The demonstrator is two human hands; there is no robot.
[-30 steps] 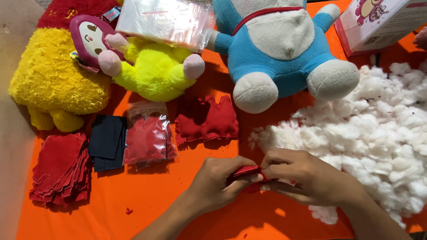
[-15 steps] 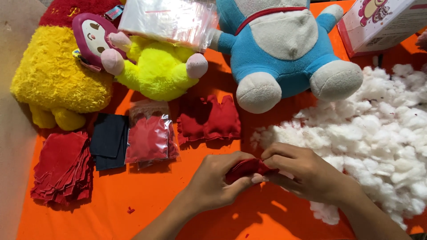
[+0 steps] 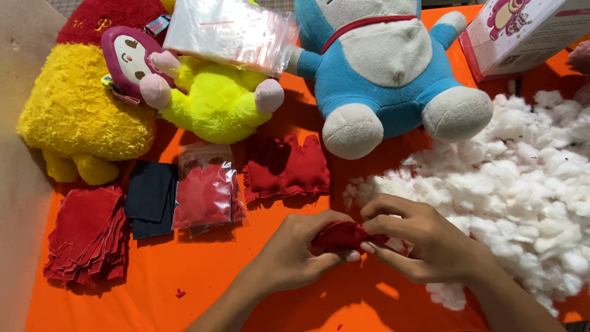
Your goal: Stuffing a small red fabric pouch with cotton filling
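Small dark-red fabric pouch (image 3: 342,237), crumpled, partly stuffed; left hand (image 3: 301,255) and right hand (image 3: 424,246) both pinch it over orange surface (image 3: 203,276).

hands (image 3: 362,246) closed tighter round the red cloth (image 3: 341,235)

Counted around the blue plush toy (image 3: 381,74): three plush toys total, two clear plastic bags, two fabric stacks, one cardboard box (image 3: 522,34), one stuffing pile (image 3: 522,184).
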